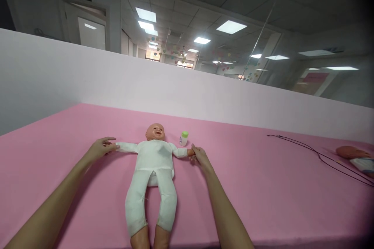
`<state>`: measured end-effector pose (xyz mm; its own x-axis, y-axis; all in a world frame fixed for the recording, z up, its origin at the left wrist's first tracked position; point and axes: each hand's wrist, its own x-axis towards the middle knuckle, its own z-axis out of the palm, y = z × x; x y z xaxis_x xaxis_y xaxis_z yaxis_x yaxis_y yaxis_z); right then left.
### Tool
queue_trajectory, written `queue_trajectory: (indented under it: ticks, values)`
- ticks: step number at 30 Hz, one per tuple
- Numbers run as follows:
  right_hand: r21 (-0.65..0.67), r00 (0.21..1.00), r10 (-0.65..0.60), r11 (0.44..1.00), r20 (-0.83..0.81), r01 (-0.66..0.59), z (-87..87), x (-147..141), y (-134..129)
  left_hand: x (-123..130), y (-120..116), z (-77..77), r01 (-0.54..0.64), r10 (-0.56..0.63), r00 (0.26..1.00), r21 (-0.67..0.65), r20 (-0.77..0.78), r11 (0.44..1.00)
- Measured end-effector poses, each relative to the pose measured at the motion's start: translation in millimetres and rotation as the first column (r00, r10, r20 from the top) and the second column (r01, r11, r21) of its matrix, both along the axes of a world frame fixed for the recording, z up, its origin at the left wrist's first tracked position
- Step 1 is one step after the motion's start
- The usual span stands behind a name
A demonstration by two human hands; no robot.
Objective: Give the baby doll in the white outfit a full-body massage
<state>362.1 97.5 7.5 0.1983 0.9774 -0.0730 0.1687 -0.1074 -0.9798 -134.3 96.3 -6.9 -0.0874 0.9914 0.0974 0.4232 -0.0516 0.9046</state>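
A baby doll (154,157) in a white cloth suit lies on its back on a pink padded surface (248,186), head away from me and both arms stretched out sideways. My left hand (102,149) pinches the doll's hand at the left, thumb and forefinger closed round it with other fingers extended. On the opposite side my right hand (200,156) grips the doll's other hand, thumb on top. Close beside the doll's head stands a small white bottle (184,139) with a green cap, upright and touched by neither hand.
A black cable (315,150) runs across the right part of the pink surface. At the far right edge lies a second doll (355,155), partly cut off. Behind the surface rises a low white wall (175,89) with glass above it.
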Motion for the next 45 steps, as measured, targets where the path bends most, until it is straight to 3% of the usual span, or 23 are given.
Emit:
queue_trajectory:
  ticks: [4,7,10,13,18,21,23,26,28,30,31,33,35,37,40,43,45]
  values:
    - [0.1,0.975,0.047,0.995,-0.217,-0.025,0.6,-14,1,0,-3,2.0,0.025,-0.009,0.967,-0.061,0.255,0.998]
    - [0.172,0.963,0.109,0.983,-0.246,-0.067,-3.6,-23,2,12,0,-2.8,-0.072,0.06,0.919,0.018,0.39,0.997]
    - [0.186,0.977,0.118,0.979,-0.18,-0.084,-12.2,-34,2,35,3,-12.1,-0.234,0.185,0.92,0.105,0.346,0.967]
    - [0.206,0.994,0.096,0.975,-0.047,-0.085,-19.8,-47,2,59,4,-19.5,-0.241,0.188,0.942,0.17,0.276,0.955]
    - [0.408,0.996,0.002,0.912,0.093,-0.04,-19.6,-66,-5,87,-4,-21.9,-0.066,0.019,0.987,0.301,0.157,0.951]
    - [0.496,0.972,0.047,0.854,0.232,-0.16,-13.6,-73,-14,96,-13,-20.4,0.03,-0.031,1.0,0.387,-0.004,0.921]
    - [0.501,0.901,0.125,0.795,0.415,-0.341,-9.1,-76,-20,100,-18,-19.8,0.12,-0.058,0.987,0.443,-0.151,0.888]
    - [0.427,0.709,0.207,0.675,0.674,-0.602,-3.0,-80,-27,101,-19,-20.5,0.284,-0.087,0.926,0.526,-0.368,0.801]
    - [0.376,0.614,0.226,0.618,0.756,-0.69,-0.1,-82,-30,102,-17,-21.5,0.407,-0.129,0.87,0.546,-0.476,0.732]
    - [0.37,0.594,0.232,0.596,0.77,-0.713,1.0,-85,-31,102,-15,-23.0,0.479,-0.168,0.838,0.551,-0.519,0.684]
    - [0.394,0.619,0.231,0.597,0.75,-0.699,0.5,-86,-30,103,-14,-24.1,0.469,-0.169,0.848,0.564,-0.502,0.679]
    - [0.479,0.736,0.221,0.634,0.64,-0.607,-2.8,-87,-27,104,-13,-26.9,0.345,-0.133,0.92,0.598,-0.369,0.724]
    - [0.565,0.896,0.164,0.726,0.413,-0.393,-9.2,-86,-19,103,-10,-30.4,0.121,-0.053,0.989,0.57,-0.135,0.812]
    - [0.567,0.992,0.046,0.817,0.119,-0.106,-17.7,-81,-9,99,-6,-33.9,-0.101,0.057,0.992,0.448,0.112,0.888]
    - [0.377,0.968,-0.108,0.907,-0.226,0.189,-30.3,-70,2,91,1,-38.2,-0.229,0.127,0.914,0.231,0.384,0.946]
    - [0.21,0.922,-0.127,0.954,-0.367,0.215,-35.6,-64,6,86,5,-39.6,-0.167,0.076,0.89,0.168,0.449,0.971]
    - [0.262,0.931,-0.062,0.951,-0.36,0.164,-33.1,-65,4,87,5,-38.7,-0.14,0.046,0.929,0.235,0.366,0.962]
